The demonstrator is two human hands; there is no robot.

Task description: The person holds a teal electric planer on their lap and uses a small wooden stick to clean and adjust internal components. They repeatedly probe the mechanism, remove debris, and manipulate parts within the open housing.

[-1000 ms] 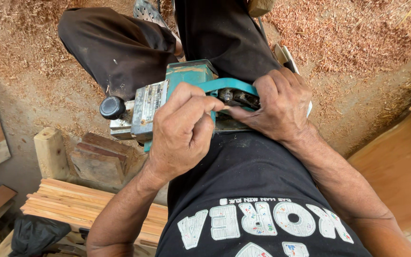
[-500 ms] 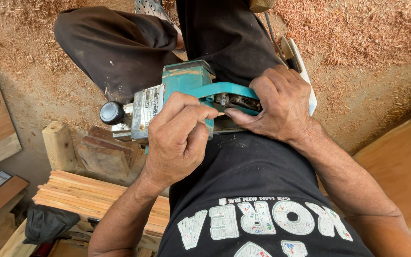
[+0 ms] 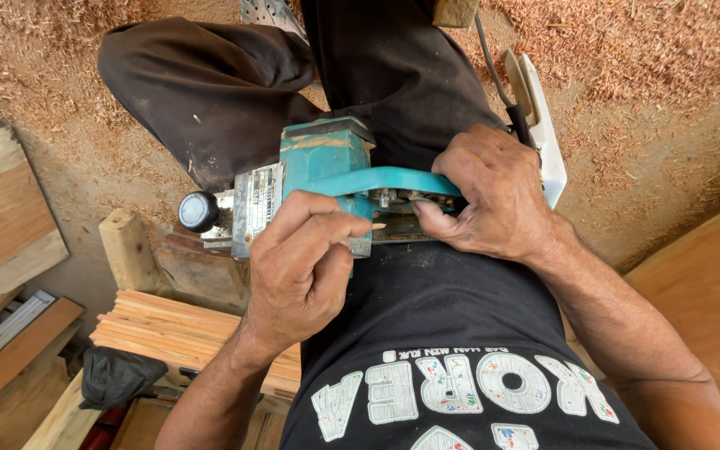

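Up close, the left hand [image 3: 306, 267] has its fingers [image 3: 327, 218] curled tight around a thin, pencil-like stick [image 3: 367, 227], whose tip pokes out toward the right hand and touches the underside of the teal handle. The wrist is bent back, with the forearm rising from the lower edge of the view. Just beyond that tip, the right hand [image 3: 493, 196] lies over the rear of an electric hand planer [image 3: 318, 187], its fingers bent and pressing on the metal part under the handle, thumb pointing at the stick; whether they clamp anything I cannot tell. The planer rests on the person's lap, teal body worn and scuffed, with a grey metal plate and a black round knob [image 3: 199, 211] at the end left of the fingers. A black cord [image 3: 502, 92] leaves past the right hand. Below the left wrist lies a bundle of wooden slats [image 3: 177, 329]; sawdust [image 3: 643, 67] covers the ground beyond.
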